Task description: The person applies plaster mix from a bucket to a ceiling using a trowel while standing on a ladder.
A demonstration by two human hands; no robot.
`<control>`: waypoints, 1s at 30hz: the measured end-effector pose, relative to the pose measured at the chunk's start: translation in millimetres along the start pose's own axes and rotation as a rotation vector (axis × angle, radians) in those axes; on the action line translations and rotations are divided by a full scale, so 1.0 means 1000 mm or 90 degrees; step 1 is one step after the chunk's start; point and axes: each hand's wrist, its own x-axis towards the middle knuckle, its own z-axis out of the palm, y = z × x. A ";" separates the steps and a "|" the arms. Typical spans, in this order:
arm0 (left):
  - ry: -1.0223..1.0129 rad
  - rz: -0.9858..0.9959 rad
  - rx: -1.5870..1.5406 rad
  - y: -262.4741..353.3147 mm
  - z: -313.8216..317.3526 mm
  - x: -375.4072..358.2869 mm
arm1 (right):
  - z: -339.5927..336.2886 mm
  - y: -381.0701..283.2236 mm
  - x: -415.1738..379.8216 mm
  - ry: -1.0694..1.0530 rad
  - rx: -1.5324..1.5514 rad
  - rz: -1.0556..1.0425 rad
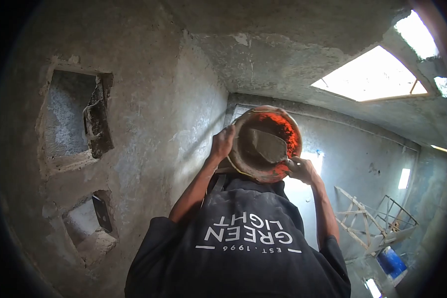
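A round basin (240, 158) with an orange-red inside, smeared with grey mortar, is tilted up in front of my chest. My left hand (224, 142) is closed on its left rim, the thumb toward the top. Inside the basin lies the grey, mortar-coated blade of a trowel (269, 146). My right hand (303, 170) is closed at the lower right rim, where the blade narrows toward my fingers; the handle is hidden in the grip. Orange shows along the basin's upper right and lower right wall.
A rough plastered wall (139, 124) stands close on my left, with two recessed openings (67, 116). Bright roof openings (370, 74) are at the upper right. A wooden frame (365, 221) and a blue container (392, 262) appear at the lower right.
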 end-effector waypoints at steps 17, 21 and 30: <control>0.007 -0.228 -0.096 -0.057 -0.017 -0.042 | -0.008 -0.002 0.023 0.148 -0.071 -0.209; 0.078 -0.148 -0.087 -0.052 -0.015 -0.042 | -0.038 -0.044 0.059 0.222 -0.043 -0.245; 0.034 -0.198 -0.137 -0.043 -0.021 -0.045 | -0.163 -0.208 0.195 0.387 -0.229 -0.414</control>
